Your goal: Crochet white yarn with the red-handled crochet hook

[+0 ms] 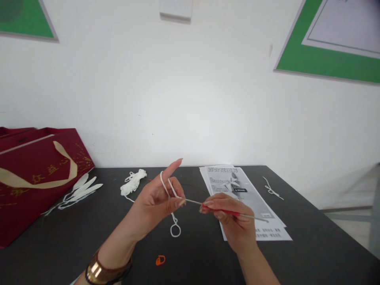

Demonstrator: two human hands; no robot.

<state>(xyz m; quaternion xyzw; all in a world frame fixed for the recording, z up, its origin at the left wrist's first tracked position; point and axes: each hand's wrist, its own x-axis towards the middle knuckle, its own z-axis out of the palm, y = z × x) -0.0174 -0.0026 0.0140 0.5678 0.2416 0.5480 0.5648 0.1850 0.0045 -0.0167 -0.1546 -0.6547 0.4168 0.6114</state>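
My left hand (157,198) is raised over the dark table (311,245), with white yarn (171,213) wrapped over the extended index finger and pinched between thumb and fingers. A small yarn loop hangs below it. My right hand (234,221) grips a thin crochet hook (231,212) with a red handle, its metal tip pointing left and touching the yarn at my left thumb. A gold bracelet (97,271) sits on my left wrist.
A dark red gift bag (32,174) with a beige ribbon lies at the left. White petal-shaped pieces (80,190), a white yarn bundle (133,182), printed instruction sheets (252,202), a yarn scrap (271,190) and an orange stitch marker (160,260) lie on the table. A white wall stands behind.
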